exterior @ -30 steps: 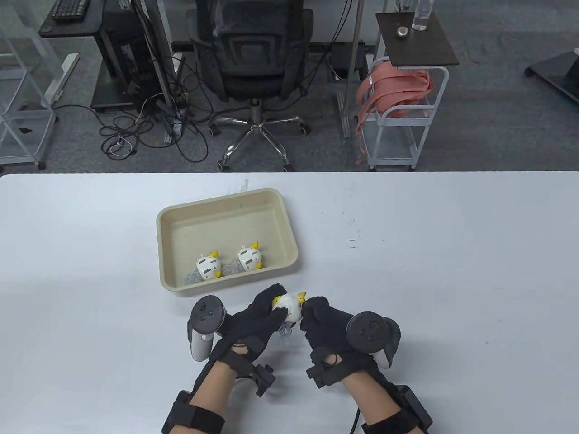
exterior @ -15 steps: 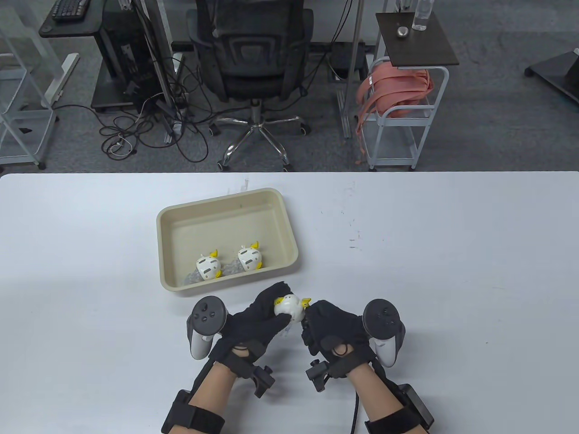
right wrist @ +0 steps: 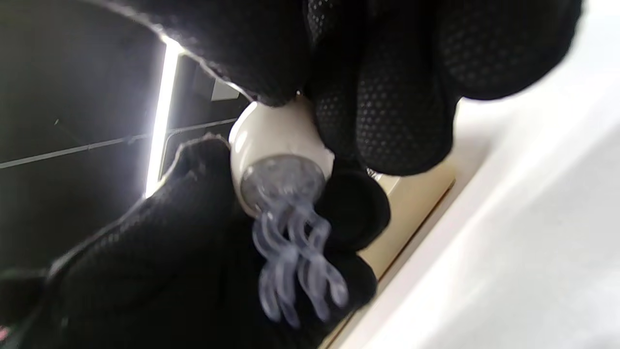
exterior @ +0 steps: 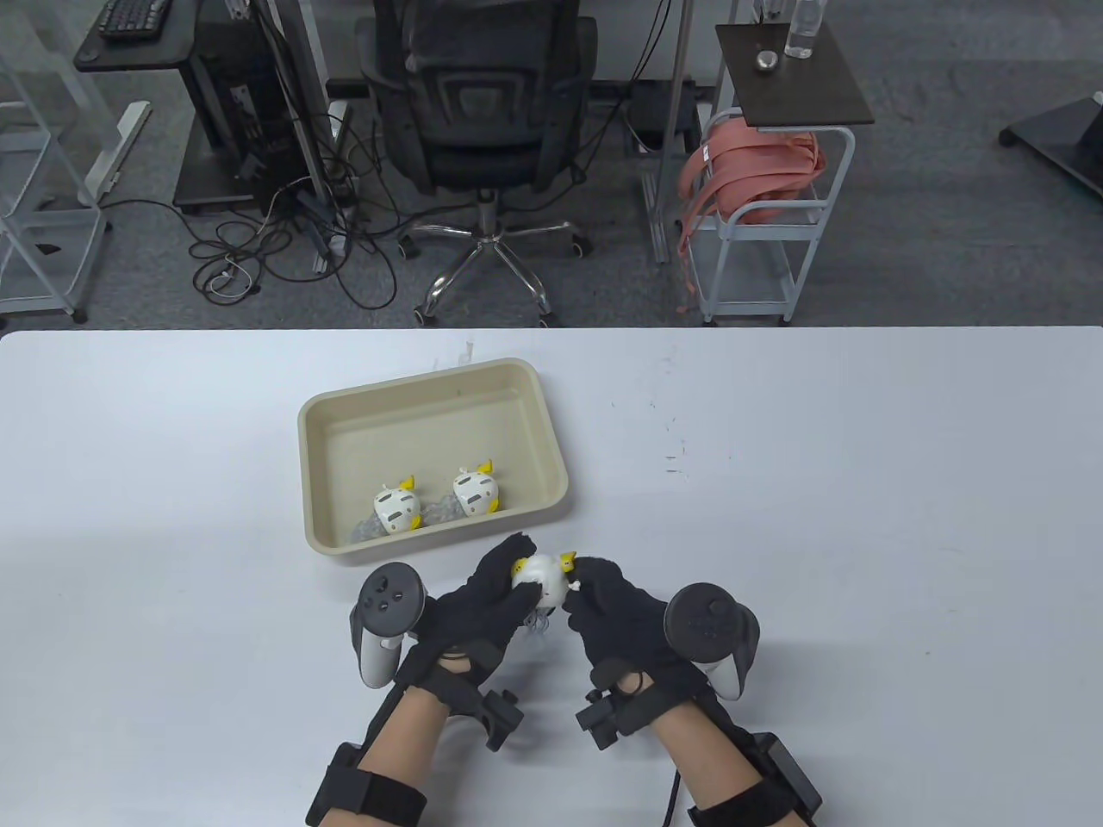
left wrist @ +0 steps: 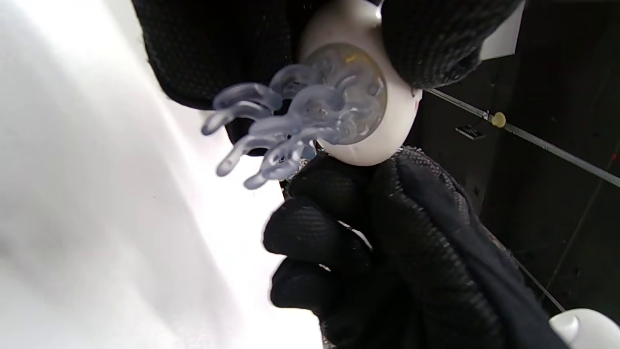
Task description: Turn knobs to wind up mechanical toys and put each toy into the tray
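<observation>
A white wind-up toy (exterior: 541, 579) with yellow bits and clear curly legs (left wrist: 271, 131) hangs just above the table, in front of the beige tray (exterior: 414, 379). My left hand (exterior: 515, 575) grips its round body (left wrist: 358, 97) from the left. My right hand (exterior: 579, 589) pinches at the toy's right side, where a small white knob (exterior: 573, 585) sticks out. In the right wrist view my curled right fingers (right wrist: 387, 97) press on the body (right wrist: 276, 140), with the legs (right wrist: 295, 261) dangling. Two similar toys (exterior: 396, 508) (exterior: 476, 491) lie in the tray's near end.
The tray's near rim (exterior: 448, 538) lies just beyond my hands and shows in the right wrist view (right wrist: 411, 203). Beyond the table's far edge (exterior: 551, 328) stand an office chair (exterior: 478, 103) and a small cart (exterior: 758, 215).
My right wrist rolled outward and then back, its tracker swinging right and returning. The toy stayed between both hands and shifted slightly up and left. The toys in the tray did not move.
</observation>
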### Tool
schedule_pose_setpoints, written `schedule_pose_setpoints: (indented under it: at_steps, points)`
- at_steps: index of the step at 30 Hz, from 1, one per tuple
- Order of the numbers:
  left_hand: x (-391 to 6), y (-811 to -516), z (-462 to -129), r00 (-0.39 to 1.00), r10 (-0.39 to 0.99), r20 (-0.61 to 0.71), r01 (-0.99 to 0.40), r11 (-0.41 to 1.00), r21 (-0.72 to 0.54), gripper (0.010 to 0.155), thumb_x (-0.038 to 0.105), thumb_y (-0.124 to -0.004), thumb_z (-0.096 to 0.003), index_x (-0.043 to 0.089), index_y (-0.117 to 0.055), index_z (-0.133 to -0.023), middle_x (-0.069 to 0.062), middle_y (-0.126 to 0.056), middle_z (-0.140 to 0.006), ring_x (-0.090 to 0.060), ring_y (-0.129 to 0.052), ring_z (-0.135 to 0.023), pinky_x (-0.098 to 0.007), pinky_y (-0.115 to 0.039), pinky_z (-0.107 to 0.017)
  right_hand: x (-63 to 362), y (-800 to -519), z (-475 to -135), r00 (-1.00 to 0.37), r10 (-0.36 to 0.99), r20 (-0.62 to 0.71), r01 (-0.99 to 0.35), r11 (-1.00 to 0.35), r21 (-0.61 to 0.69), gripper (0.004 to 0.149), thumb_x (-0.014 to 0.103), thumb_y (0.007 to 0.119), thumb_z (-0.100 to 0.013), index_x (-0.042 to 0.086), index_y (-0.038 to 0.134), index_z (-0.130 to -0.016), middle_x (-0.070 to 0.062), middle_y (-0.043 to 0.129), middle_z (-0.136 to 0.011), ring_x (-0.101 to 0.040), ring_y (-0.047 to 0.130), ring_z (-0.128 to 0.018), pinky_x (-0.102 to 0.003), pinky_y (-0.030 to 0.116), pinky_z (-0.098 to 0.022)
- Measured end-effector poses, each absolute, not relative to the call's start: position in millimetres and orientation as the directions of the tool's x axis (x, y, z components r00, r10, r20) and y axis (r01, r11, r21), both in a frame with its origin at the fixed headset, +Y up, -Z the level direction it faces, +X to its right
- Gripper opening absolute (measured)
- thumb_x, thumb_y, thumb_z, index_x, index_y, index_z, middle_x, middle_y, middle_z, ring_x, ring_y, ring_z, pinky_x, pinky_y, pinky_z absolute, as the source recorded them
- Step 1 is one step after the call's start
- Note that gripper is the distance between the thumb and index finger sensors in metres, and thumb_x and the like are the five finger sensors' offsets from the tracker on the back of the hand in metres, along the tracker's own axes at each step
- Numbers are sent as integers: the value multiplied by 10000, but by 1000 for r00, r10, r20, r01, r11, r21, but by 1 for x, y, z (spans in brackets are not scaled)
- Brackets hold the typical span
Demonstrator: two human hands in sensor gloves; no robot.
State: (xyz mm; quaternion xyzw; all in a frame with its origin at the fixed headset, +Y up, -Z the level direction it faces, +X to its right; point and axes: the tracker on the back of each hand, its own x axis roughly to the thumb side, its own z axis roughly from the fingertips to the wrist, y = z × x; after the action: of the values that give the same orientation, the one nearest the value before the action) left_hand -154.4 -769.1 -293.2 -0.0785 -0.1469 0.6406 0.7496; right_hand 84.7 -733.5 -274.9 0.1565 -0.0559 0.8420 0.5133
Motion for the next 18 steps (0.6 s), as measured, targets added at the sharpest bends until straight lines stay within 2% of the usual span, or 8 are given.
schedule_pose_setpoints:
  at_steps: [10, 16, 18]
  points:
    - [-151, -773, -293, 78, 994, 73, -936, 98, -337, 720, 460, -774, -499, 51, -567, -1054, -235, -872, -895, -253, -1088, -628, -427, -877, -541, 84, -725, -269, -568, 688, 452, -793, -604, -79, 454, 218, 746, -465, -72, 751, -814, -186, 977, -631, -304, 993, -406, -459, 825, -296]
    - [-149, -772, -293, 106, 990, 94, -929, 132, -346, 712, 451, -777, -500, 95, -547, -1072, -203, -830, -957, -262, -1056, -705, -439, -843, -593, 87, -727, -272, -552, 714, 430, -809, -583, -71, 443, 223, 761, -459, -80, 783, -781, -180, 1007, -575, -286, 1008, -350, -441, 837, -253]
    - [-149, -773, -293, 113, 990, 84, -931, 135, -339, 713, 461, -772, -498, 83, -560, -1064, -202, -852, -935, -248, -1074, -680, -428, -860, -577, 88, -727, -272, -572, 687, 449, -795, -600, -95, 442, 234, 756, -462, -76, 795, -775, -178, 1011, -565, -279, 1010, -338, -434, 839, -246]
